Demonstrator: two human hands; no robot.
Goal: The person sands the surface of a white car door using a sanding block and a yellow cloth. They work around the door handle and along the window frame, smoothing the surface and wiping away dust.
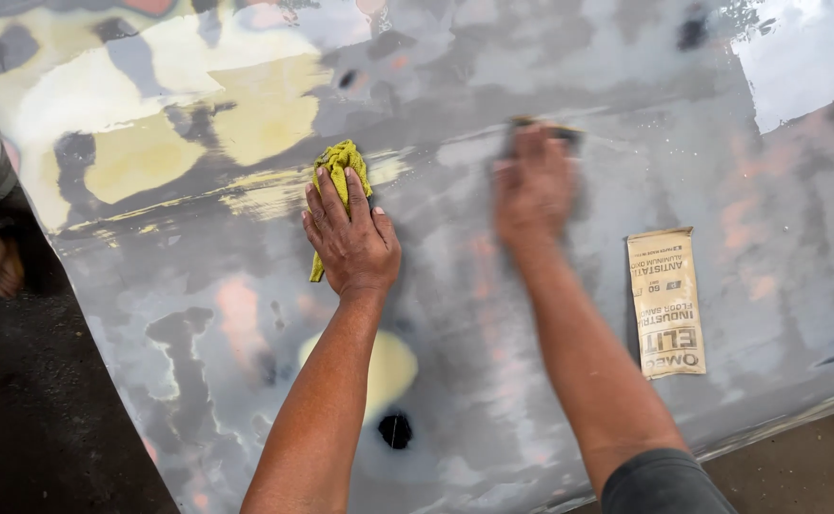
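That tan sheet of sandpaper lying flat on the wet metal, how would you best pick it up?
Take the sandpaper by its near short edge, coming from the person's side. It lies flat on the panel, so a corner probably needs lifting first.

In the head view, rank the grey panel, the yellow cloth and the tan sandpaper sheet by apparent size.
1. Grey panel, by far the largest.
2. Tan sandpaper sheet.
3. Yellow cloth, though the left hand covers part of it, so ranks 2 and 3 are unsure.

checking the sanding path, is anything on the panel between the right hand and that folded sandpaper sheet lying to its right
Nothing visible does. The right hand, blurred, presses flat on the wet grey panel; only bare panel lies between it and the folded sandpaper sheet. The left hand with the yellow cloth is on the other side.
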